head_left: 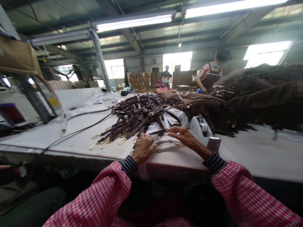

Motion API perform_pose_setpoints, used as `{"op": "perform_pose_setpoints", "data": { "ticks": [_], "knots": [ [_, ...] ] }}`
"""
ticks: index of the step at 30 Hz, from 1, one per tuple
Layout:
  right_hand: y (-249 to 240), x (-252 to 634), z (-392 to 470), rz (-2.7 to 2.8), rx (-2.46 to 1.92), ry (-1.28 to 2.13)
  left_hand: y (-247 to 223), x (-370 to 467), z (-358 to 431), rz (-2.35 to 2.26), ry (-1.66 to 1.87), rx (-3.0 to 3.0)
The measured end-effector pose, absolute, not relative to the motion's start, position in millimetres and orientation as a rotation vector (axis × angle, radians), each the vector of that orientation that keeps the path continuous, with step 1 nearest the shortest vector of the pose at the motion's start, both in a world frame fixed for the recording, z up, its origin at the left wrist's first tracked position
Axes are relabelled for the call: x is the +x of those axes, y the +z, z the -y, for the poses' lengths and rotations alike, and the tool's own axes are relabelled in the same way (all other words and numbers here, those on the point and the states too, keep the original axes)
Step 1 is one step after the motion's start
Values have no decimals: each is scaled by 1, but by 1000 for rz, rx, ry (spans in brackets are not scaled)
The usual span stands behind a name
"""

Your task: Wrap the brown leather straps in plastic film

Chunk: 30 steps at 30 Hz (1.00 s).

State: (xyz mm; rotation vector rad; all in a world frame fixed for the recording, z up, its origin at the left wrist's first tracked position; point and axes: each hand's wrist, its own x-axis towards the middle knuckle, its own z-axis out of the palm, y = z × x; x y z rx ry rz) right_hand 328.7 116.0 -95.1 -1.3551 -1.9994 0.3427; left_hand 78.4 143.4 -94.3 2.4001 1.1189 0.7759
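Strap (160,132) lies between left hand (144,148) and right hand (187,137); whether their fingers (175,129) grip, I cannot tell.

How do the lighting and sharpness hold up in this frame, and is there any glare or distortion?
Head view: the ceiling tube light and right-hand window are blown out; head view: the brown fabric pile sinks into shadow; head view: the checked sleeves look stretched toward the lower corners; head view: left hand and right hand are readable, fine fingertip detail soft.
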Motion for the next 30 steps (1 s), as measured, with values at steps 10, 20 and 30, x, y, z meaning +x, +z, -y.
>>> {"op": "perform_pose_setpoints", "data": {
  "ticks": [10, 20, 30],
  "knots": [
    [-104, 320, -76, 2063, -1489, 339, -34, 21, -119, -934, 951, 1600],
    [-94, 317, -110, 2176, -1665, 566, -70, -8, -48, -713, 1160, 692],
    [-89, 307, -85, 2082, -1565, 489, -76, 4, -50, -649, 1235, 394]
  ]
}}
